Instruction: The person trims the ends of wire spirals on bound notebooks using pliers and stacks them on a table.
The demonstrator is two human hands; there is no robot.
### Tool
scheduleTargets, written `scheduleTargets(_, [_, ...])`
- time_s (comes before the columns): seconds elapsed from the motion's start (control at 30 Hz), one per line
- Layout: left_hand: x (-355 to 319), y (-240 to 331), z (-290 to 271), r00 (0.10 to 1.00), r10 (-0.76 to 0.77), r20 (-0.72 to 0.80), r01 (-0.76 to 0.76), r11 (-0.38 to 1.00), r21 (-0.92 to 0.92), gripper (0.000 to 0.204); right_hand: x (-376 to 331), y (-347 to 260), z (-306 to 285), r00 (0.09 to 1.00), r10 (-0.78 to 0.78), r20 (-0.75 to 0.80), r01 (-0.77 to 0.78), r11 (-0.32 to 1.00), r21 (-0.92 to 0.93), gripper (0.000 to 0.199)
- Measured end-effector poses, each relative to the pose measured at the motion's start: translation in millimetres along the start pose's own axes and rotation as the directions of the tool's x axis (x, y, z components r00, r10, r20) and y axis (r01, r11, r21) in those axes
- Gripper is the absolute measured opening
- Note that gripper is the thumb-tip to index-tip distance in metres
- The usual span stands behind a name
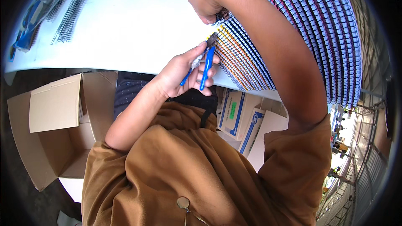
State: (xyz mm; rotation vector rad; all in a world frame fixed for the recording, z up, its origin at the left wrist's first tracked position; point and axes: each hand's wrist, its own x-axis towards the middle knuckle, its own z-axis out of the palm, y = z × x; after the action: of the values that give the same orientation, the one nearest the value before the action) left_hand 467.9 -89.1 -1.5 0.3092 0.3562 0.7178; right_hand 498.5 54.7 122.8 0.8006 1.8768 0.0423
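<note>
My left hand (178, 73) grips a pair of cutting pliers with blue handles (207, 68). Their dark jaws (212, 39) point up at the near corner of a fanned stack of spiral-bound books (247, 60) with white and orange bands between the coils. Bent over from the right, my right hand (206, 1) is closed just above that corner, fingers curled downward. Black wire coil (222, 15) shows beneath its palm; its fingertips are partly hidden, so I cannot make out what they hold.
More spiral-bound books (331, 33) fan out across the right of the white table (125, 29). Loose dark wire coils (74, 14) and a blue plastic-wrapped item (26, 39) lie at the left. Below stand an open cardboard box (25, 129) and printed cartons (234, 117).
</note>
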Motion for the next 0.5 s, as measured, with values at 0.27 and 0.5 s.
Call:
scheduleTargets(0.27, [7.0, -7.3, 2.7, 0.965, 0.128, -0.23, -0.041, 0.936, 0.349, 0.05, 3.2, 0.9, 1.5, 1.0, 0.019, 0.011, -0.019, 1.0, 0.018, 0.017])
scheduleTargets(0.5, [5.4, -4.0, 6.1, 0.861, 0.405, -0.308, 0.194, 0.297, 0.935, 0.051, -1.7, 0.8, -1.4, 1.0, 0.025, 0.01, -0.025, 0.999, 0.019, 0.017])
